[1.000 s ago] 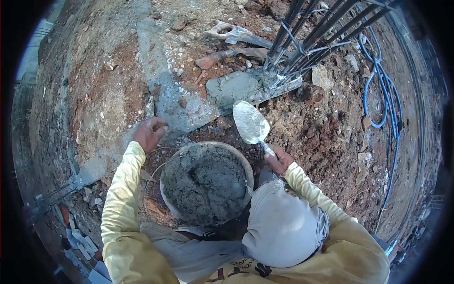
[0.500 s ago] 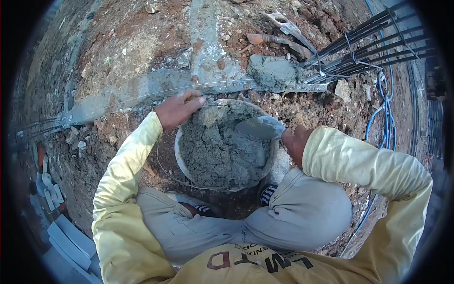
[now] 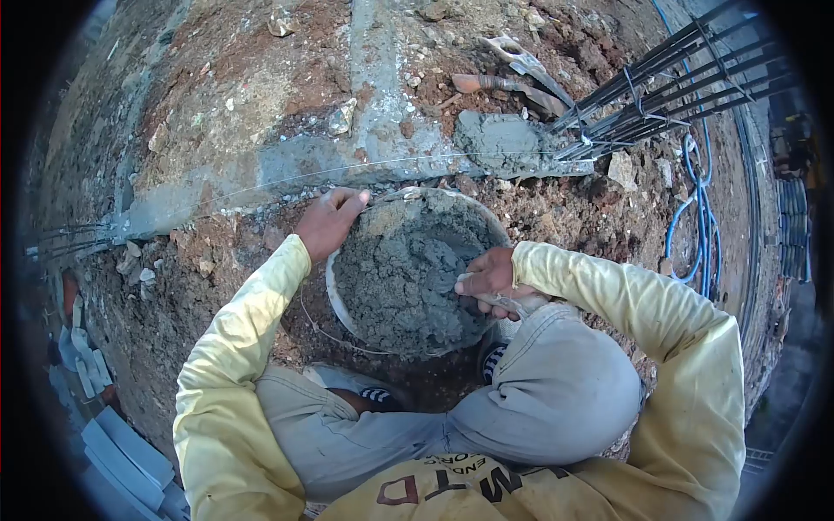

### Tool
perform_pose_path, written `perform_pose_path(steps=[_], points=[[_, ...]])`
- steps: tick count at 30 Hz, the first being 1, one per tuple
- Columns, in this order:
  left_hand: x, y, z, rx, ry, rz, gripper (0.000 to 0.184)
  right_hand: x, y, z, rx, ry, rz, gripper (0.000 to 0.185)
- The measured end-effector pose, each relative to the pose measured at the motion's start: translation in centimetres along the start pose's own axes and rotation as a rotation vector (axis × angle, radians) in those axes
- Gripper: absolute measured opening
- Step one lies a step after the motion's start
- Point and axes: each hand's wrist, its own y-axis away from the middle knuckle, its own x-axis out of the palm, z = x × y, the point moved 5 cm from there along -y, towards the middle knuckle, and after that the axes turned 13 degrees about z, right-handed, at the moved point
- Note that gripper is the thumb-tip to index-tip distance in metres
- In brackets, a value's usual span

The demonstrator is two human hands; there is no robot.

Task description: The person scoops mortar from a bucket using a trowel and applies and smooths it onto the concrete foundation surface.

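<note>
A round bucket (image 3: 332, 300) full of wet grey mortar (image 3: 391, 282) stands between my knees. At its upper left edge, my left hand (image 3: 330, 221) is closed on the rim, thumb on top and fingers largely hidden. My right hand (image 3: 491, 282) is low over the right side of the mortar, closed round the trowel. The trowel's blade is mostly out of sight, behind the hand or in the mortar. A thin wire handle (image 3: 326, 334) hangs at the bucket's lower left.
A mortar strip (image 3: 300, 165) crosses the ground beyond the bucket, with a string line above it. Tied steel bars (image 3: 660, 82) rise at upper right. A hand saw (image 3: 526, 62) and an orange-handled tool (image 3: 495, 84) lie nearby. Blue hose (image 3: 704, 217) coils at right.
My right hand has moved left and down over the mortar, turning the trowel, whose blade showed before and is now mostly hidden. My left hand stays at the rim.
</note>
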Motion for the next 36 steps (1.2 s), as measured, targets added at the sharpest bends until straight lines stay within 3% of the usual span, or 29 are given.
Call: perform_pose_path(steps=[2, 6, 7, 10, 14, 15, 19, 20, 23, 26, 28, 32, 34, 36], points=[[-0.1, 0.0, 0.0, 0.002, 0.047, 0.013, 0.054, 0.5, -0.4, -0.2, -0.011, -0.075, 0.012, 0.055], [0.1, -0.4, 0.8, -0.027, 0.13, 0.046, 0.053, 0.1, 3.1, 0.1, -0.123, 0.267, -0.075, 0.043], [0.0, -0.5, 0.7, -0.033, 0.123, 0.048, 0.053, 0.3, 5.1, 0.9, -0.056, 0.207, -0.078, 0.039], [-0.3, -0.4, 0.2, -0.03, 0.087, 0.042, 0.052, -1.5, 5.9, 0.2, -0.382, 0.665, -0.179, 0.041], [-0.1, -0.5, 0.3, 0.0, 0.08, 0.031, 0.053, -2.6, 7.6, -0.4, -0.258, 0.615, -0.135, 0.05], [0.2, -1.3, 1.5, 0.03, 0.12, 0.064, 0.053, -2.8, 8.5, -0.5, -0.336, 0.571, -0.155, 0.051], [0.4, -1.3, 2.0, 0.037, 0.162, 0.058, 0.052, -4.2, 11.6, -1.0, -0.325, 0.119, -0.114, 0.05], [0.5, -1.6, 2.5, 0.026, 0.157, 0.064, 0.052, -4.8, 12.4, 0.1, -0.436, 0.285, -0.171, 0.051], [0.7, -1.9, 3.0, 0.018, 0.165, 0.073, 0.052, -7.6, 14.4, 1.8, -0.426, 0.381, -0.338, 0.054], [0.8, -2.0, 3.2, 0.034, 0.166, 0.067, 0.051, -11.7, 13.8, 4.3, -0.229, 0.919, -0.573, 0.059], [0.7, -1.8, 2.9, 0.038, 0.144, 0.057, 0.051, -14.6, 11.5, 4.4, -0.407, 1.254, -0.879, 0.06], [0.5, -1.3, 2.1, -0.004, 0.104, 0.05, 0.049, -19.1, 4.3, 4.0, -0.242, 1.288, -0.992, 0.05], [0.1, -1.3, 1.9, -0.014, 0.078, 0.049, 0.047, -20.4, 1.1, 3.1, -0.132, 1.272, -0.944, 0.046], [0.1, -1.0, 1.7, -0.011, 0.049, 0.049, 0.045, -21.6, -0.4, 0.6, -0.206, 1.109, -1.12, 0.048]])
